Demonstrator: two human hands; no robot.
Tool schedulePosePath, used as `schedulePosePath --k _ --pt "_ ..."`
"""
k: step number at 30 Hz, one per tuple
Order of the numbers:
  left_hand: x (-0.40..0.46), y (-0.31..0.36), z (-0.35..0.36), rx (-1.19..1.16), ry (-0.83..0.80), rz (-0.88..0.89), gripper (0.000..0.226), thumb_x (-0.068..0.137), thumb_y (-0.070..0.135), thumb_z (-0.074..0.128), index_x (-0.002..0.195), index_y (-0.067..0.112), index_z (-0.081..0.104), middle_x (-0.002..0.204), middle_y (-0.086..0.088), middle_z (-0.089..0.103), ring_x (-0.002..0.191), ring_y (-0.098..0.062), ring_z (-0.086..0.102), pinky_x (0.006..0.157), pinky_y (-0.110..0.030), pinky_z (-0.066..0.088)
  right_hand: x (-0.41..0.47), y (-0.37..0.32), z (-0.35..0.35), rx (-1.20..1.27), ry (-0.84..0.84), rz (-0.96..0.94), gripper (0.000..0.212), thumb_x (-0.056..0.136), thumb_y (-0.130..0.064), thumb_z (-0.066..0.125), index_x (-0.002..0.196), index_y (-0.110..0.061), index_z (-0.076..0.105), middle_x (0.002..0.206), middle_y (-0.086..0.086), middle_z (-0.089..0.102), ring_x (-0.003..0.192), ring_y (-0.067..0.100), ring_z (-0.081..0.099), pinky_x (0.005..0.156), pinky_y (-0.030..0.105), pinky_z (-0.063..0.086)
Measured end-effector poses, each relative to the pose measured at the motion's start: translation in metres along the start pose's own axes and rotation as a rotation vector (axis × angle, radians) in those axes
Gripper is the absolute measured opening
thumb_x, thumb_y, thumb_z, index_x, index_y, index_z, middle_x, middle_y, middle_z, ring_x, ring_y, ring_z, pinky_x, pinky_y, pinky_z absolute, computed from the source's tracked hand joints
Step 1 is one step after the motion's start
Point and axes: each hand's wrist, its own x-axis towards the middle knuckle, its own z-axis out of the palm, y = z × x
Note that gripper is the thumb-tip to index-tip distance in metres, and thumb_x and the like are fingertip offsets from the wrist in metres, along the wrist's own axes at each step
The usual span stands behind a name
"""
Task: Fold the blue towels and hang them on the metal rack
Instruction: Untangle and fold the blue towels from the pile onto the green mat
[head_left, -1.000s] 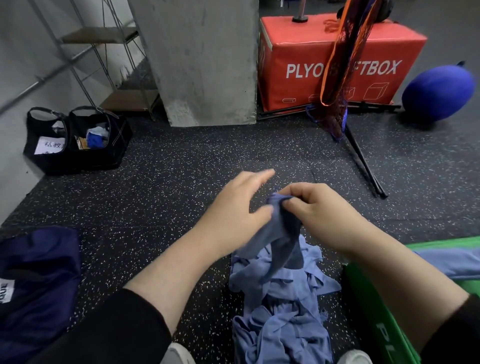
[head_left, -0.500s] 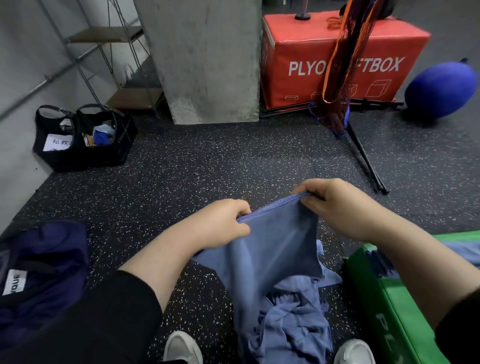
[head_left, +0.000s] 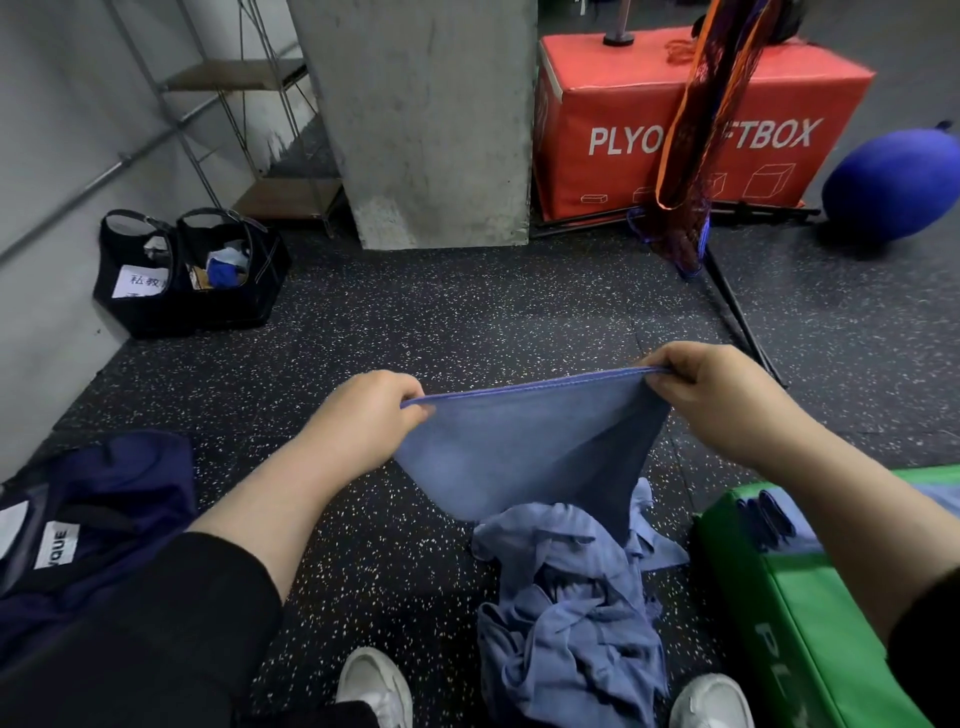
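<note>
Hands hold one blue towel (head_left: 524, 447) stretched in the air above the speckled rubber floor (head_left: 441, 322); the left hand (head_left: 363, 421) pinches the near-left end of its stitched top hem, fingers curled tight, and the right hand (head_left: 711, 400) pinches the far-right end the same way; the hem runs taut between them, and the soft, matte cloth sags below into a rough triangle. Its lower point hangs down to a crumpled heap of blue towels (head_left: 566, 613) on the floor near the person's white shoes (head_left: 374, 686); more blue cloth lies on a glossy green padded box (head_left: 800, 613) at the near right. Far off stand a rough concrete pillar (head_left: 426, 119), a red vinyl plyo box (head_left: 696, 114) and, at the far left, a thin wire-framed metal rack (head_left: 234, 93) with wooden shelves; black bags (head_left: 192, 275) sit on the floor below the rack. Half a second ago the hands were closer together and the towel was narrower and bunched; now they have drawn well apart, and the cloth is spread wide and flat.
</note>
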Motion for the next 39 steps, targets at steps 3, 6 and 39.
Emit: schedulePosePath --k 3,6,39 --pt "0.001 -0.006 -0.005 0.003 0.111 -0.004 0.021 0.102 0.032 0.056 0.084 0.022 0.062 0.082 0.004 0.06 0.08 -0.022 0.057 0.064 -0.036 0.036 0.002 0.004 -0.003 -0.03 0.018 0.029 0.015 0.097 -0.017 0.062 0.085 -0.023 0.067 0.056 -0.012 0.059 0.046 0.003 0.046 0.048 0.025 0.033" --pt "0.0 -0.007 -0.011 -0.097 0.212 -0.021 0.023 0.103 0.029 0.054 0.083 0.019 0.058 0.077 0.0 0.06 0.076 -0.025 0.056 0.062 -0.038 0.036 0.001 0.004 -0.007 -0.006 0.078 0.028 0.012 0.097 -0.019 0.062 0.086 -0.021 0.067 0.063 -0.006 0.061 0.05 0.01 0.046 0.05 0.027 0.033" --pt "0.003 0.077 0.006 -0.677 0.02 0.401 0.01 0.096 0.017 0.069 0.089 0.018 0.076 0.067 0.016 0.066 0.063 0.006 0.053 0.065 -0.015 0.041 -0.003 -0.042 0.028 0.116 -0.262 -0.221 0.06 0.084 -0.04 0.078 0.138 -0.034 0.054 0.133 -0.021 0.061 0.124 -0.006 0.054 0.107 0.031 0.046"
